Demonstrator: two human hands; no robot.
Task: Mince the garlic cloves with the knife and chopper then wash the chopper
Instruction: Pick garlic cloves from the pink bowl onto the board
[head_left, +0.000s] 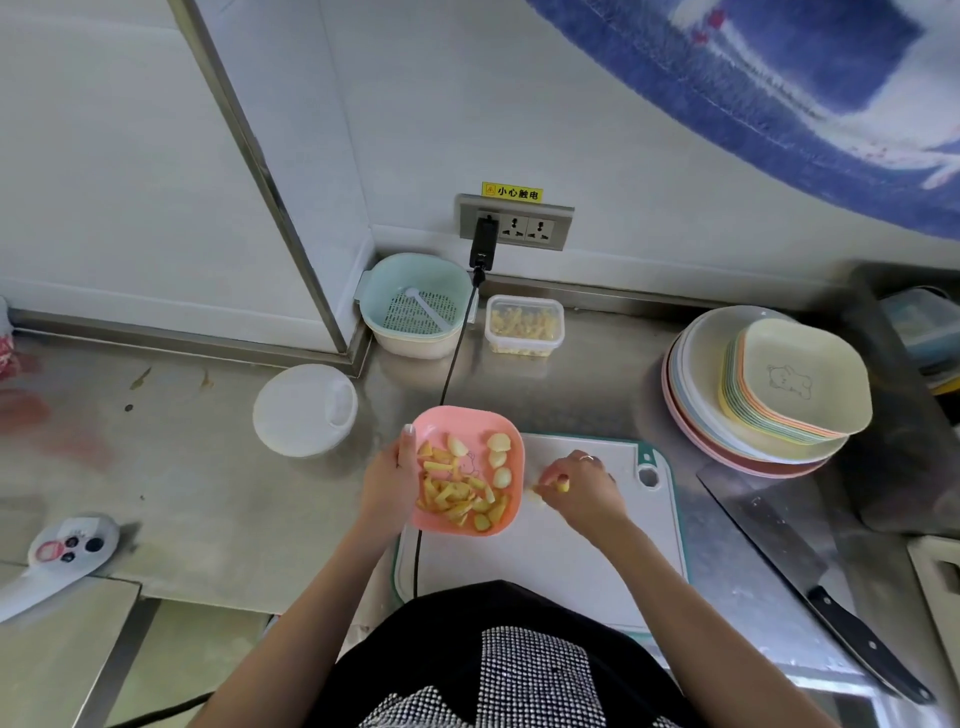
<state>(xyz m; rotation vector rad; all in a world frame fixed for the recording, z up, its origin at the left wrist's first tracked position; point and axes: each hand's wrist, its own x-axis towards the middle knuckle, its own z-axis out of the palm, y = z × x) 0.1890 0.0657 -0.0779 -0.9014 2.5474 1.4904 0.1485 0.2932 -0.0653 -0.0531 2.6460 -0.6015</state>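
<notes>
My left hand grips the pink plate; my right hand pinches a garlic piece just right of it, over the cutting board.

A: What does the left hand hold?

B: It grips the left rim of a pink square plastic dish, thumb over the edge. Cut and whole garlic pieces lie in it.

A: And the right hand?

B: Just right of the dish, it pinches a small yellow garlic piece above a white cutting board with a teal rim.

A: The knife?

B: A steel cleaver with a black handle lies on the metal counter, well to the right of the right hand.

A: Anything beyond the hands?

B: A round white plastic lid left of the dish, a teal colander basket, and a clear lidded box of garlic.
</notes>
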